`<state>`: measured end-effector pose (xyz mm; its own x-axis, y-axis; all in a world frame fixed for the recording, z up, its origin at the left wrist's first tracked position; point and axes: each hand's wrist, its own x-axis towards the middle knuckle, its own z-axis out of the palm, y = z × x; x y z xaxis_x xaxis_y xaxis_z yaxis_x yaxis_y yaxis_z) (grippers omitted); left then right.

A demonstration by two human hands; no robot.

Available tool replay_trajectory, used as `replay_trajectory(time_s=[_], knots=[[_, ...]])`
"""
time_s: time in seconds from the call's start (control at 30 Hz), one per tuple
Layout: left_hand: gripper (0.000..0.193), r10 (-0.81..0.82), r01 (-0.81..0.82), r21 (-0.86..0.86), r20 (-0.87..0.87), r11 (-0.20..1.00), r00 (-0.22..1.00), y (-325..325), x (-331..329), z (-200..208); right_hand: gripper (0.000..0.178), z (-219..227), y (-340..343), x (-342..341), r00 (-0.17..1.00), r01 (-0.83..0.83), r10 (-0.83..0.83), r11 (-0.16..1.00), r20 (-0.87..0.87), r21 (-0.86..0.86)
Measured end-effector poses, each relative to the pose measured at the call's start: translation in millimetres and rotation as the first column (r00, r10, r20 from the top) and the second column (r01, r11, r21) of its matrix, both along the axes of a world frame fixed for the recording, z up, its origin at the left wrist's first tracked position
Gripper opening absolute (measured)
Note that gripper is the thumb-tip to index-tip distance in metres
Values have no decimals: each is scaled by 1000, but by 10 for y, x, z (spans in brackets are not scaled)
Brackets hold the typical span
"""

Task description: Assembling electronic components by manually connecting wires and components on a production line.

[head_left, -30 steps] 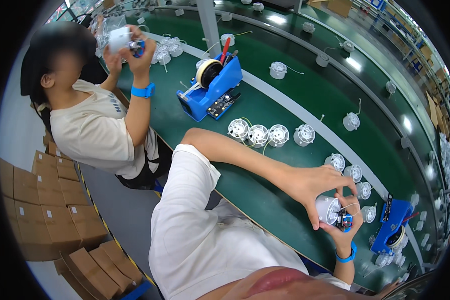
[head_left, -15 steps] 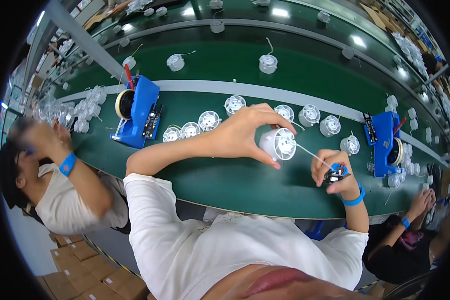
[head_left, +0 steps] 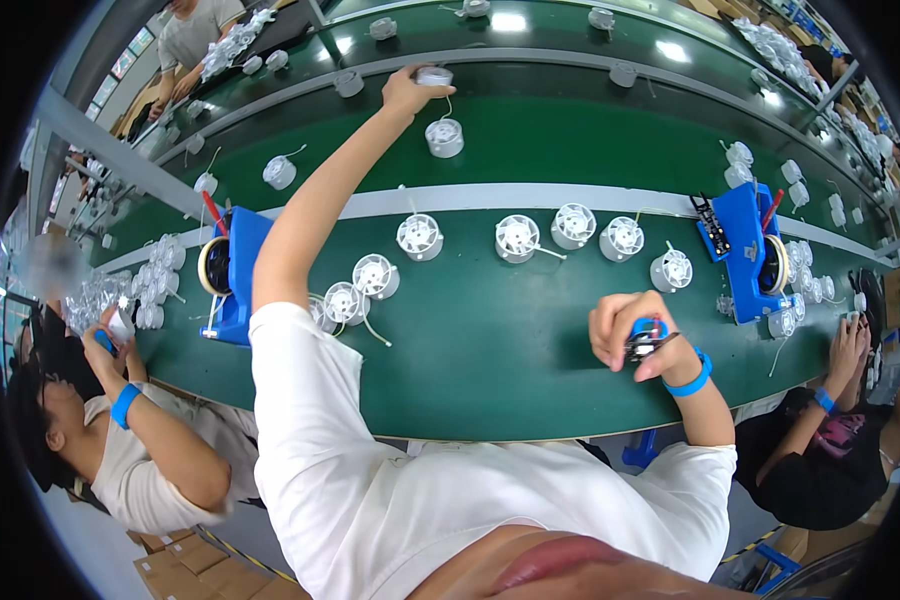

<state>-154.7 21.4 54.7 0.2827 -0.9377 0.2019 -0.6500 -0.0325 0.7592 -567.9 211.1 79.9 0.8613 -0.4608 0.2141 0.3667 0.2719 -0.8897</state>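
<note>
Stretched far across the bench, my left hand [head_left: 408, 94] has its thumb and fingers around a white round plastic housing [head_left: 434, 77], up by the far grey rail. Just below it on the green belt stands another white housing [head_left: 445, 139] with its cord upward. My right hand [head_left: 632, 334] is curled over the near right part of the green worktop, closed around a small blue-and-black hand tool [head_left: 646, 342] whose exact kind is unclear. Beyond that hand, several spoked white housings, such as this one [head_left: 622, 239], sit in a loose row. More housings [head_left: 346, 303] lie beside my left arm.
Blue tape-roll stands [head_left: 246, 270] [head_left: 750, 260] flank the worktop [head_left: 470, 370]. A grey rail [head_left: 530, 198] separates it from the belt. At left, a co-worker [head_left: 150, 430] handles a white part; another person's hands [head_left: 850, 345] are at right. Cardboard boxes [head_left: 185, 570] stand lower left.
My left hand has carried the white housing from in front of me to the far rail. My right hand no longer has the housing's cord at it and still grips the tool. The view has shifted.
</note>
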Motion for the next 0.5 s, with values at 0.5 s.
replay_trajectory(time_s=[0.5], knots=[[49,-4,14,-56,174,998,985,128,-168,5,30,-160,84,141,938,-40,-96,925,-334,-378]])
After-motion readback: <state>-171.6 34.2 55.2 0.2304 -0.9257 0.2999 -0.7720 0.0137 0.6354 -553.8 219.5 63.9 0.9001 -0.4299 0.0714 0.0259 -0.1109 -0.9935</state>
